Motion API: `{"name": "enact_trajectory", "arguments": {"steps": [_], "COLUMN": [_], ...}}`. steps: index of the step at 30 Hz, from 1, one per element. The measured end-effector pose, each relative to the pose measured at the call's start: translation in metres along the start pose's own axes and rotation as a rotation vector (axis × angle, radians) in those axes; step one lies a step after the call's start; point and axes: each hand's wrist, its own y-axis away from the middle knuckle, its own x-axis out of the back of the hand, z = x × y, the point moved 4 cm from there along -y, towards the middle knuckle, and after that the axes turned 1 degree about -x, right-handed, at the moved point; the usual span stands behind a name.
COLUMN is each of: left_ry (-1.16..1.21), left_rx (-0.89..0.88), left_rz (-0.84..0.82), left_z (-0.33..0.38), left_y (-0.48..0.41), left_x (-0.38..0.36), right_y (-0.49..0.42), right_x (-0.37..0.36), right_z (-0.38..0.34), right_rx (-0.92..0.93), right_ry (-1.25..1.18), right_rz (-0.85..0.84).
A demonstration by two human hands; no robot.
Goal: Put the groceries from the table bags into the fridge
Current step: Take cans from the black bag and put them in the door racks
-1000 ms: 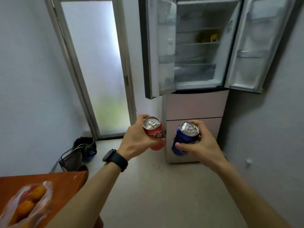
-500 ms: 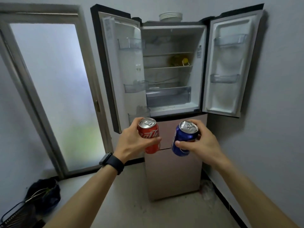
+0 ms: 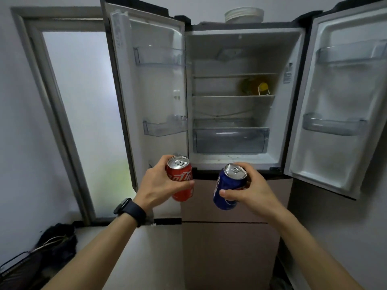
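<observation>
The red can sits in the left hand, fingers and thumb wrapped round its side. It is upright, tipped slightly, with white script on the red wall and a silver top whose pull tab is unbroken. Just to the right of it, apart from it, the blue can is gripped by the right hand, thumb across the front and fingers curled behind. It leans a little to the left and has the same silver, unopened top. Both cans are held in the air, in front of and below the open compartment.

Above and beyond both hands stands the fridge with both upper doors swung wide. Its middle shelf carries a greenish item with a yellow cap, too blurred to name. Under that, the clear drawer looks to have nothing in it. The left door's two clear bins, above the left hand, and the right door's two bins, up to the right of the right hand, show no contents. A stack of white plates rests on the fridge top.

A black watch circles the left wrist. Left of that arm is a frosted glass door, and a dark bag lies on the floor below it.
</observation>
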Motion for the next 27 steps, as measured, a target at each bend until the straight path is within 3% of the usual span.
{"name": "enact_trajectory", "arguments": {"steps": [7, 11, 17, 23, 27], "left_ry": [-0.096, -0.136, -0.191, -0.351, -0.535], "left_rx": [0.119, 0.173, 0.219, 0.273, 0.315], "left_rz": [0.197, 0.352, 0.437, 0.368, 0.201], "left_z": [-0.034, -0.075, -0.118, -0.153, -0.158], "left_y": [-0.058, -0.087, -0.122, -0.138, -0.145], "left_x": [0.002, 0.001, -0.012, -0.018, -0.027], "right_y": [-0.100, -0.156, -0.222, -0.270, -0.288], "right_x": [-0.003, -0.030, -0.083, -0.117, -0.130], "right_z": [0.025, 0.039, 0.061, 0.092, 0.100], "right_rx": [0.033, 0.099, 0.165, 0.151, 0.138], "right_ry": [-0.067, -0.131, -0.173, -0.111, 0.019], "right_rz": [-0.078, -0.139, -0.172, -0.241, -0.376]}}
